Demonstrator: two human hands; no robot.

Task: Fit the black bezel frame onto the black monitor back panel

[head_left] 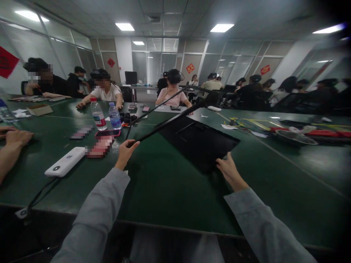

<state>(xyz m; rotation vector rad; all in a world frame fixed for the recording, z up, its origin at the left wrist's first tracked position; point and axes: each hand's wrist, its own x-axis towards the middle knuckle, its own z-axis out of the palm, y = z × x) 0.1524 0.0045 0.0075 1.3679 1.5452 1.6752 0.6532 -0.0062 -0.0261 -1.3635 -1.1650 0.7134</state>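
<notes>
My left hand (126, 154) is closed around the near corner of a thin black rectangular frame (172, 117), which is raised and tilted above the table. The frame stretches away toward the far side, and its opening shows the room behind. At the near right corner of a flat black board (203, 144), my right hand (230, 171) pinches the edge. That board looks like a picture frame's backing, with a flap outline on its face. It slants just above or against the green tabletop; contact along its far edge cannot be made out.
Left on the green table (164, 197) are a white power bank (65, 162) with a cable, phones (101, 147) and two water bottles (98, 115). A co-worker's hand (18, 138) rests at far left. Wires and a round glass lid-like object (296, 137) lie right. People sit opposite.
</notes>
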